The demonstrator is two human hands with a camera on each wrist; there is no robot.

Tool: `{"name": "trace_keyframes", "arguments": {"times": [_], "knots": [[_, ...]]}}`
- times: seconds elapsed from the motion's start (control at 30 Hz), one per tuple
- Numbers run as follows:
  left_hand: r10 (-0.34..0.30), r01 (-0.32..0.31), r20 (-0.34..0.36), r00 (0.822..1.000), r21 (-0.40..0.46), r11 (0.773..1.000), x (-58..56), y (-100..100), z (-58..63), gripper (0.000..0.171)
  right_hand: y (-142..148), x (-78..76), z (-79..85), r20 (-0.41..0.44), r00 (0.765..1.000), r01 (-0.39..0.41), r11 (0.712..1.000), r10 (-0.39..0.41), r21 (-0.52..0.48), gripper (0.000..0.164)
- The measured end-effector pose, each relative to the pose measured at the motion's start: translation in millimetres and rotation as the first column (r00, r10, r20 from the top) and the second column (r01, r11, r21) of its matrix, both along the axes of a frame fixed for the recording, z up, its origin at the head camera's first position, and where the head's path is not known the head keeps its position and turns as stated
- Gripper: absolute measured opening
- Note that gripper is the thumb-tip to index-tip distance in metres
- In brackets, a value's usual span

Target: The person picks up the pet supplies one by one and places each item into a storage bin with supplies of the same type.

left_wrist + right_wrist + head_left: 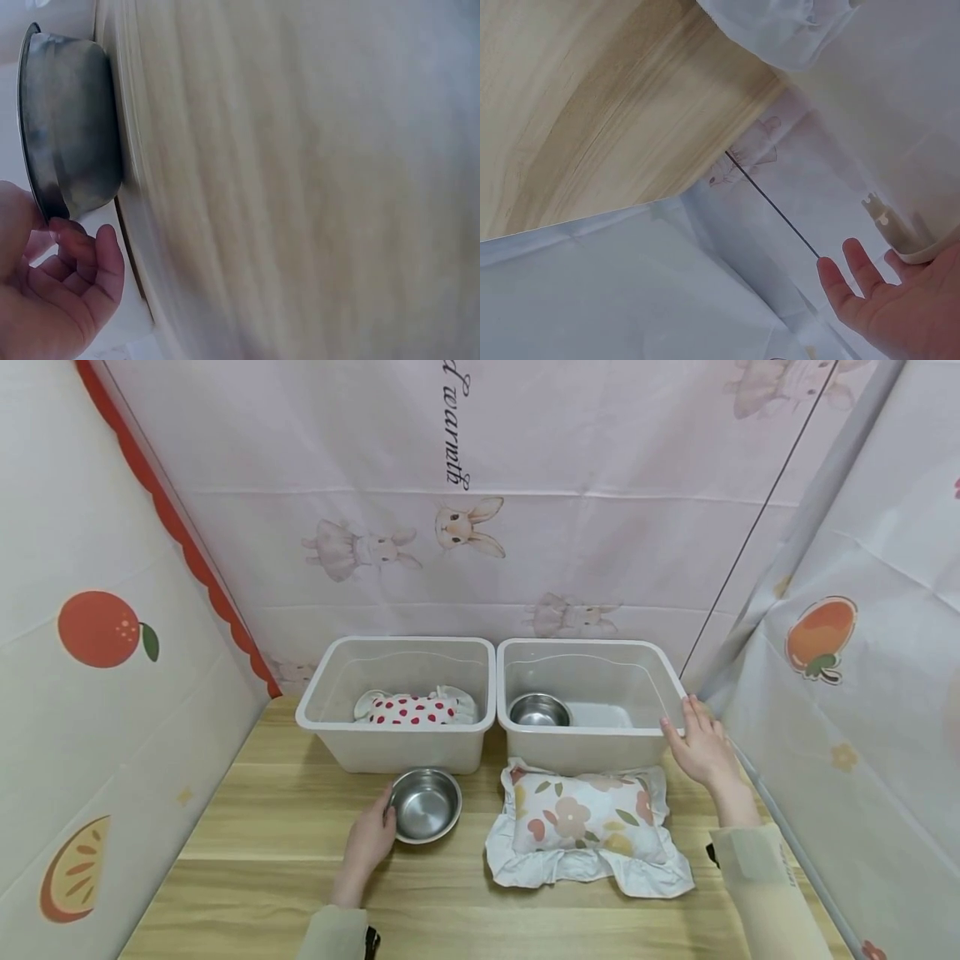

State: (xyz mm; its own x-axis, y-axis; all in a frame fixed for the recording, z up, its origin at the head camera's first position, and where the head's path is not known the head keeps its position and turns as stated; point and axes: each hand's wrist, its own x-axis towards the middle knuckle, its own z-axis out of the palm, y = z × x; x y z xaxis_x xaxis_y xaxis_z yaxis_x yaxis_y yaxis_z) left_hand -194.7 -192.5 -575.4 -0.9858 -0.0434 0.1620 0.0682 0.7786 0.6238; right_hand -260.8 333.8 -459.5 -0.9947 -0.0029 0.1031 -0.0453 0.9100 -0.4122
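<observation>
My left hand pinches the rim of a shiny steel bowl at its left side, in front of the left plastic bin. In the left wrist view the bowl shows from the side, close over the wood, with the fingertips at its rim. My right hand rests on the right rim of the right plastic bin, fingers fairly straight; the right wrist view shows those fingers beside the bin's edge. A second steel bowl sits inside this bin, at its left.
A small pillow with red dots lies in the left bin. Before the right bin lies a ruffled floral pillow on the wooden table. Printed cloth walls enclose the table at the back and both sides.
</observation>
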Motion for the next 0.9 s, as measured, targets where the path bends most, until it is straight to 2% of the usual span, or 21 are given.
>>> {"name": "trace_keyframes", "arguments": {"times": [0.2, 0.33, 0.53, 0.7, 0.9], "knots": [[0.005, -0.010, 0.048, 0.999, 0.110, 0.994, -0.2, -2.4, -2.1, 0.046, 0.2, -1.2, -3.3, -0.023, 1.000, 0.000, 1.000, 0.000, -0.005, 0.078], [0.026, -0.043, 0.081, 0.996, 0.209, 0.977, -1.3, -3.0, -3.1, 0.046, -0.9, -0.7, -3.8, -0.030, 1.000, 0.005, 1.000, -0.006, -0.016, 0.077], [0.046, -0.067, 0.070, 0.996, 0.340, 0.938, -1.5, -3.8, -3.5, 0.044, -2.2, -0.1, -4.6, -0.040, 0.999, 0.009, 0.999, -0.010, -0.032, 0.076], [0.045, -0.093, 0.118, 0.992, 0.448, 0.889, -1.9, -4.0, -3.8, 0.045, -2.3, -0.1, -4.7, -0.050, 0.999, 0.005, 0.999, -0.007, -0.037, 0.076], [0.034, -0.107, 0.155, 0.987, 0.497, 0.861, -3.1, -5.0, -4.4, 0.047, -2.1, -0.2, -5.1, -0.062, 0.998, -0.009, 0.999, 0.006, -0.053, 0.075]]}}
